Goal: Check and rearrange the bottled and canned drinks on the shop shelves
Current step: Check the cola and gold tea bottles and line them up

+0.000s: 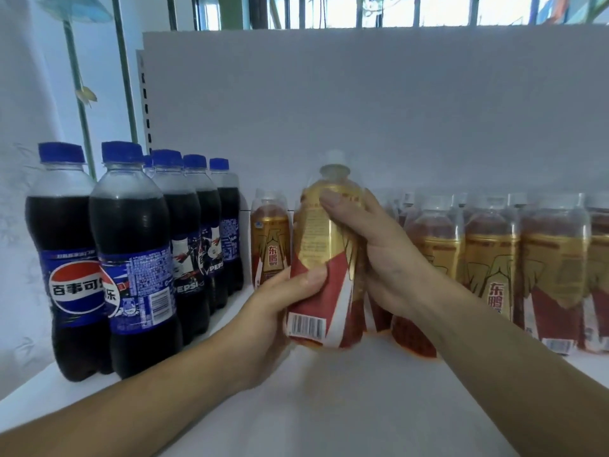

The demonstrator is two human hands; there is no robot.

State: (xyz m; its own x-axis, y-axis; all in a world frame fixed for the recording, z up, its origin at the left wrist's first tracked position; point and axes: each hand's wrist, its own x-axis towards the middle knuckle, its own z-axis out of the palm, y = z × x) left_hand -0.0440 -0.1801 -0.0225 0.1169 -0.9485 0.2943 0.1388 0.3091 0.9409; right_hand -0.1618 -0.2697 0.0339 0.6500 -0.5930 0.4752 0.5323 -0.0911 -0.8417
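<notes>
I see a white shelf point(329, 410) with a plain white back panel point(362, 110). At centre, both hands hold one gold-and-red drink bottle point(324, 225) upright, its barcode and small print facing me. The left hand point(273, 311) grips the red lower part, thumb across the front. The right hand point(385, 258) wraps the gold upper part. I cannot tell whether its base touches the shelf. On the left stand dark cola bottles point(131, 258) with blue caps, in two rows. One matching gold bottle point(270, 239) stands just behind the left hand. More gold-and-red bottles point(491, 265) crowd the right side.
</notes>
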